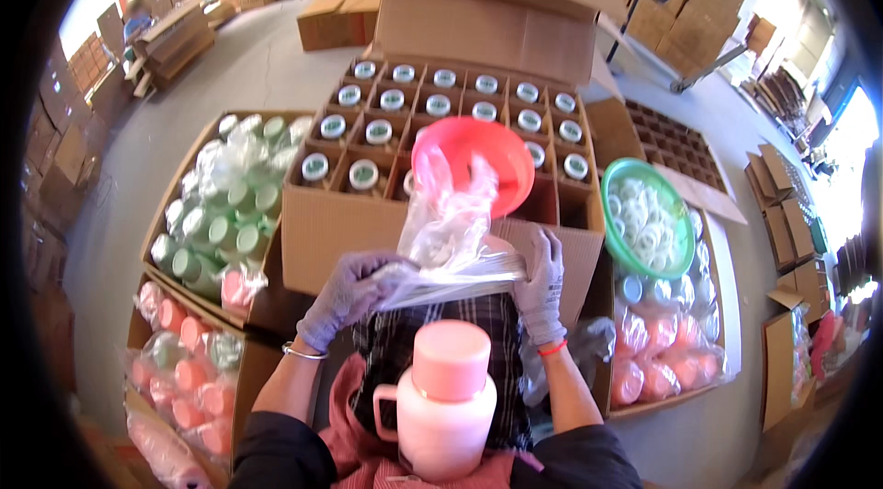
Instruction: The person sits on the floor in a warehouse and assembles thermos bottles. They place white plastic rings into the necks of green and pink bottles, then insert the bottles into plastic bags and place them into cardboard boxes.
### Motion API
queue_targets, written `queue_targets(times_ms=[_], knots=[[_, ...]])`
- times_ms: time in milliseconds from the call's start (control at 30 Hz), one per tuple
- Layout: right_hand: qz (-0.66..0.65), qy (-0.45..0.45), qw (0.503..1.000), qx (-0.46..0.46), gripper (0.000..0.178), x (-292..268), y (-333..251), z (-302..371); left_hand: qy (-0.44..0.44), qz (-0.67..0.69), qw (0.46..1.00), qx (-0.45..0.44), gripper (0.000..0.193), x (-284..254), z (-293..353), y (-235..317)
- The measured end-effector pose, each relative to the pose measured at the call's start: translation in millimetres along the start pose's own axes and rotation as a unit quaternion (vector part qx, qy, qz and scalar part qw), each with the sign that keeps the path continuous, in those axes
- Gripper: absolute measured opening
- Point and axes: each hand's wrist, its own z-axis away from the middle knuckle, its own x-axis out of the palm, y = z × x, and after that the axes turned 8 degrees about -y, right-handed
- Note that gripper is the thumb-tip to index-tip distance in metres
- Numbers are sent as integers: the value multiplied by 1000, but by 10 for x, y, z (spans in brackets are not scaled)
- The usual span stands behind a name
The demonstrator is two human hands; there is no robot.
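My left hand (354,291), in a grey glove, grips one end of a stack of clear plastic bags (451,282) in front of my body. Its other end is pinched by my gloved right hand (541,285), the fingers pointing up. From the stack, loose clear plastic (449,218) rises to a red plastic basin (510,158) on the divided carton. Just below the bags, a pink jug (448,415) with a side handle and a pink lid stands upright on my lap, touched by neither hand.
The divided carton (322,236) holds several white-lidded items. A green basket (685,231) of white rings stands at its right. Cartons of wrapped green jugs (230,213) and pink jugs (184,369) are on the left. More wrapped pink jugs (658,351) lie at right.
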Motion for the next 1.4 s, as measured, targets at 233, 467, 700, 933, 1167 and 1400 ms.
queue_targets(times_ms=[233,467,700,933,1167,1400], knots=[[-70,-116,968,-211,29,-566,-492,1518,121,-72,986,93,74,746,1295,-563],[-114,-279,937,-176,34,-819,-594,1776,239,17,969,64,42,1057,1841,-843],[-110,-397,899,-148,26,-869,-597,1269,229,174,957,-36,20,1011,1999,-888],[-106,-450,826,-323,25,-749,-767,1784,-187,-44,945,-266,36,675,2429,-489],[17,-516,788,-335,23,-820,-691,2038,-61,-250,958,-125,41,672,1774,-610],[-211,-490,810,-243,27,-415,-1290,1515,160,399,895,-123,36,248,3107,-990]])
